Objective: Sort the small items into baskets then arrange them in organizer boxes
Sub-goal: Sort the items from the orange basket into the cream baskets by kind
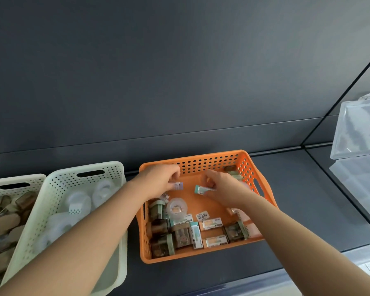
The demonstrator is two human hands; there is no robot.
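Observation:
An orange perforated basket sits in the middle of the dark shelf, holding erasers, brown tape rolls and a clear tape dispenser. Over its far half, my left hand pinches a small purple-sleeved eraser. My right hand pinches a teal-sleeved eraser beside it. Both hands hover inside the basket, a short gap apart. More boxed erasers lie near the basket's front.
A white basket with white tape dispensers stands left of the orange one. Another white basket with brown tape rolls is at the far left. A clear organizer box with its lid up stands at the right.

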